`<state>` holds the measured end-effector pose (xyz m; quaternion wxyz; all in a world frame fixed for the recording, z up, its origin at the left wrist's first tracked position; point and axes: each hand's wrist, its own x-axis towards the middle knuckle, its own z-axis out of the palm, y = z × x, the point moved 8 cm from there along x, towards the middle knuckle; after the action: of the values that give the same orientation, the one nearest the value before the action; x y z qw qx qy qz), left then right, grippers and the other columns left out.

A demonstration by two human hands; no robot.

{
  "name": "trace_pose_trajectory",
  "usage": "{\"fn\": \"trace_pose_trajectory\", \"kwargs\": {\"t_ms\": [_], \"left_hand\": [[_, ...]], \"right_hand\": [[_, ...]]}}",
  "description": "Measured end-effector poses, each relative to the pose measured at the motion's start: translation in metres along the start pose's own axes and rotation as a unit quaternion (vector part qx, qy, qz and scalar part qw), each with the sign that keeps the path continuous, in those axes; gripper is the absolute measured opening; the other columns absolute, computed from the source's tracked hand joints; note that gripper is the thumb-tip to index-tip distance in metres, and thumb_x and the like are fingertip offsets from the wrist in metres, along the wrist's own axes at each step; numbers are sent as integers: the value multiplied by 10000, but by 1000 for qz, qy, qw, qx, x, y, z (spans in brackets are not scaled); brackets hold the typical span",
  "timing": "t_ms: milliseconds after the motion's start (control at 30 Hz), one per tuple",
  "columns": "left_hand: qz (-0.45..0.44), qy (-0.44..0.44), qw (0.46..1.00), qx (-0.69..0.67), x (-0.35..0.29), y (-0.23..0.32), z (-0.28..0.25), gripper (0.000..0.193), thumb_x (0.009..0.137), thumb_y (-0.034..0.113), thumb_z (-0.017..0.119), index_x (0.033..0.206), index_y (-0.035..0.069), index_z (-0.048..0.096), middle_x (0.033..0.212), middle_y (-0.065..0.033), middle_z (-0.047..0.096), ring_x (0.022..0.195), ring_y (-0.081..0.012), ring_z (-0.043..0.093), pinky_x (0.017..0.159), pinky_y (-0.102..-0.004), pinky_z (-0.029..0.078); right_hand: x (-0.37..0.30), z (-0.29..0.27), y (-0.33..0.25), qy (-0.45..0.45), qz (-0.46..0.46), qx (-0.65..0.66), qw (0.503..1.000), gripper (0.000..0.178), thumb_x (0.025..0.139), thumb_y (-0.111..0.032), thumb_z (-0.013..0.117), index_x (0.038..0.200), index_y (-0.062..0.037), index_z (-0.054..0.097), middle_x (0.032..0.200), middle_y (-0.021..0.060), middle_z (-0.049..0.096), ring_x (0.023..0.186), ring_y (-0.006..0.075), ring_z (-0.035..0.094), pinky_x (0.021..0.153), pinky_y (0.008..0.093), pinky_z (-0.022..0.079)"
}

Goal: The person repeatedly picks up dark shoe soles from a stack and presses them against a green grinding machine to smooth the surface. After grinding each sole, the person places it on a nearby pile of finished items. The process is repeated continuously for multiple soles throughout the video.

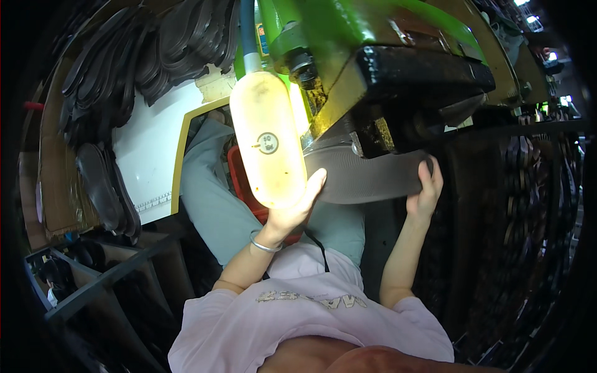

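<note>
Room between hands (426,190) and torso (311,304), machine (385,74) beyond

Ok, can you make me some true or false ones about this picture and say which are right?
1. The right hand holds a dark, ribbed, sole-shaped piece. True.
2. A long, oval, glowing lamp partly hides the left hand. True.
3. A thin, silver-coloured bangle is on the right wrist. False: the bangle is on the left one.
4. A shiny green machine is in front of the person. True.
5. A white, yellow-edged board is on the picture's right. False: the board is on the left.
</note>
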<state>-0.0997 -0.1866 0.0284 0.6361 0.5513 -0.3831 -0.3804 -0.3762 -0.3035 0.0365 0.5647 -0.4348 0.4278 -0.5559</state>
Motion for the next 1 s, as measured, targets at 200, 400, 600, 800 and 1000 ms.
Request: {"fn": "trace_pose_trajectory", "kwargs": {"t_ms": [200, 400, 600, 800, 1000], "left_hand": [[16, -44, 998, -32, 12, 9, -34, 277, 791, 7, 695, 1057, -18, 621, 956, -58, 660, 864, -125, 614, 781, -257, 498], [24, -1, 997, -78, 11, 41, -80, 269, 771, -25, 678, 1032, -66, 621, 953, -98, 676, 874, -134, 638, 804, -257, 504], [-27, 46, 997, -58, -5, 19, -138, 275, 768, -31, 661, 1034, -63, 603, 929, -85, 659, 834, -118, 615, 781, -239, 484], [-52, 74, 995, -49, -36, 5, -170, 216, 789, 2, 673, 983, -36, 585, 882, -56, 638, 795, -93, 584, 759, -226, 464], [15, 21, 998, 63, -22, 31, -99, 209, 802, 2, 682, 992, -35, 603, 913, -85, 672, 843, -118, 635, 760, -260, 508]], "right_hand": [[48, 69, 2, -80, 13, 15, 997, 222, 878, -130, 600, 1056, -5, 551, 828, 37, 602, 629, 60, 541, 508, 187, 406], [33, 99, 38, -130, 43, 23, 990, 228, 898, -106, 531, 1104, -10, 524, 748, 36, 573, 417, 45, 442, 306, 175, 286], [-11, 145, 33, -201, -27, 3, 979, 182, 913, -101, 530, 1072, -11, 534, 778, 61, 583, 434, 85, 474, 295, 215, 305], [-32, 170, 27, -266, -99, -72, 956, 387, 867, -76, 587, 1213, 55, 474, 1115, 96, 556, 1032, 160, 522, 934, 287, 397], [5, 131, -2, -208, -153, -65, 964, 328, 880, -50, 604, 1182, 48, 522, 1089, 70, 600, 1011, 140, 554, 912, 279, 429]]}}
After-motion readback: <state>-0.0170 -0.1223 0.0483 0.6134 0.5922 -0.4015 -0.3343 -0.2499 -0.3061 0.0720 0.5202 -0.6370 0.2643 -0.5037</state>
